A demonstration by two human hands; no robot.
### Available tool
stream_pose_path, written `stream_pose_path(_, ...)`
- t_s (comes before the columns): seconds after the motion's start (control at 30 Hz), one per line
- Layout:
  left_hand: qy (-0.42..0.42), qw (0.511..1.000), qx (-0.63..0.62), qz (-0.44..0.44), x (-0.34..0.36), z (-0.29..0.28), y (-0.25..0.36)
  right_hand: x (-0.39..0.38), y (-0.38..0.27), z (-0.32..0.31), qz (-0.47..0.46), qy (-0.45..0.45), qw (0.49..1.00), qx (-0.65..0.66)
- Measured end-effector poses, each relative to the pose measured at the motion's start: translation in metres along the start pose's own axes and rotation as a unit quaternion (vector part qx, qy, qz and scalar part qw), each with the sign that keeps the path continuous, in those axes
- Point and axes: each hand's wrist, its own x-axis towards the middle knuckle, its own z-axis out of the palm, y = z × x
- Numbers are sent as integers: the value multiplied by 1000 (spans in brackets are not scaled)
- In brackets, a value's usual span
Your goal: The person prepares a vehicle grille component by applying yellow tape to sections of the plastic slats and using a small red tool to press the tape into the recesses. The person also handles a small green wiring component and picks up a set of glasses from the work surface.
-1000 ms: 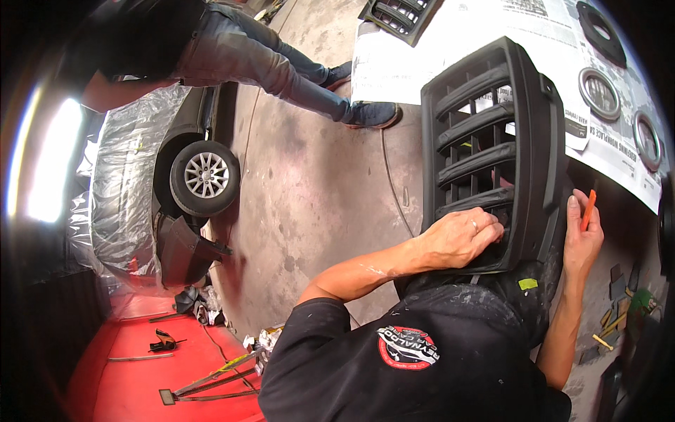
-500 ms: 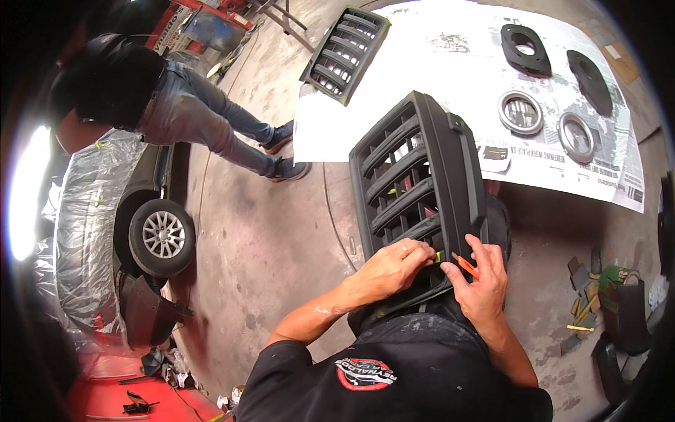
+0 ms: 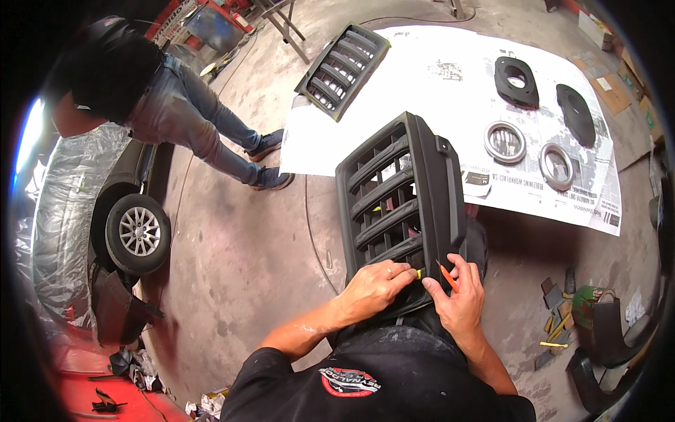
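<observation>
A black slatted grille (image 3: pixel 450 190) rests upright-tilted in front of me over my lap. My left hand (image 3: pixel 373 288) is at its lower part, fingers pinched on a small yellow strip (image 3: pixel 418 274), apparently tape. Beside it, my right hand (image 3: pixel 455 302) grips a slim orange cutting tool (image 3: pixel 446 276), its thumb near the yellow strip and its fingertips along the grille's right edge. Beyond the grille, a paper-covered table (image 3: pixel 422 49) carries a second slatted grille (image 3: pixel 342 70), black oval pieces (image 3: pixel 576 116) and silver rings (image 3: pixel 504 142).
A co-worker (image 3: pixel 197 119) stands at the left by the paper. A plastic-masked car (image 3: pixel 60 211) with an exposed wheel (image 3: pixel 138 233) is behind them. Black curved panels (image 3: pixel 601 330), scraps and tools (image 3: pixel 552 320) lie at lower right; a red sheet (image 3: pixel 77 394) is at lower left.
My right hand with the orange tool has come leftward to the grille's lower part, beside my left hand. The view has shifted, showing more of the table and the yellow strip.
</observation>
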Motion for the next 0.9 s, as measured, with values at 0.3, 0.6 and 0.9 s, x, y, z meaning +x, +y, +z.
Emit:
stream_pose_path(0.3, 87, 995, -14, -49, -9, 15, 4, 9, 2, 2, 33, -12, 997, 63)
stream_pose_path(0.6, 52, 998, -3, -40, -11, 9, 8, 128, 48, -55, -63, 159, 983, -69)
stream_pose_path(0.9, 78, 994, -31, -76, -15, 20, 6, 332, 55, -141, 10, 50, 958, -283)
